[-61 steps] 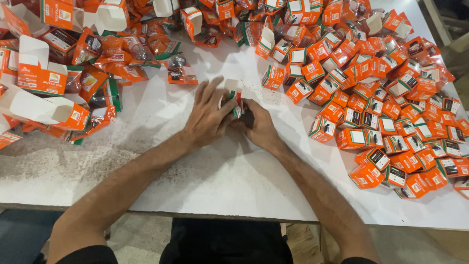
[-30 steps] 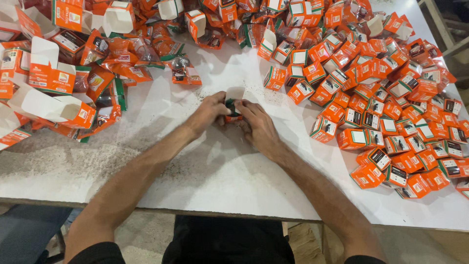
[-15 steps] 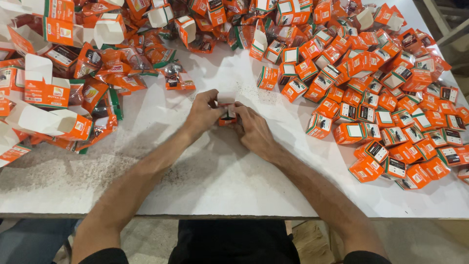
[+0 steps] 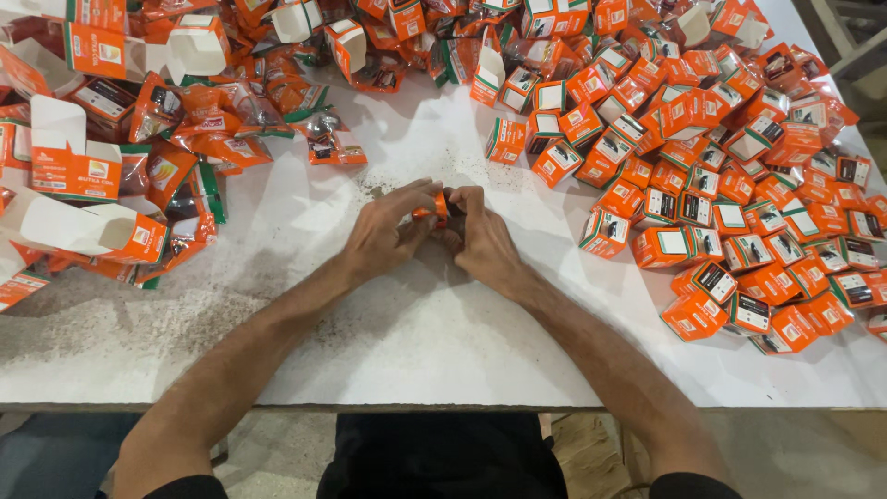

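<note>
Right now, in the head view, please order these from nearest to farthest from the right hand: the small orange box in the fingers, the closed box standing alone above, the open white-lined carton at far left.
1. Small orange box, held.
2. Lone closed box, above.
3. Open carton, far left.

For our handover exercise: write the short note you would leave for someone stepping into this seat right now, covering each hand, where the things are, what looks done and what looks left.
Left hand: closed on the small orange box, at the middle of the white table.
Right hand: gripping the same box from the other side, fingers curled over it.
Closed boxes: a large heap at the right, these look finished.
Open boxes and foil pouches: piled at the left and along the far edge, apparently still to be handled.
The box in hand is mostly hidden by the fingers, so its state is unclear.
</note>
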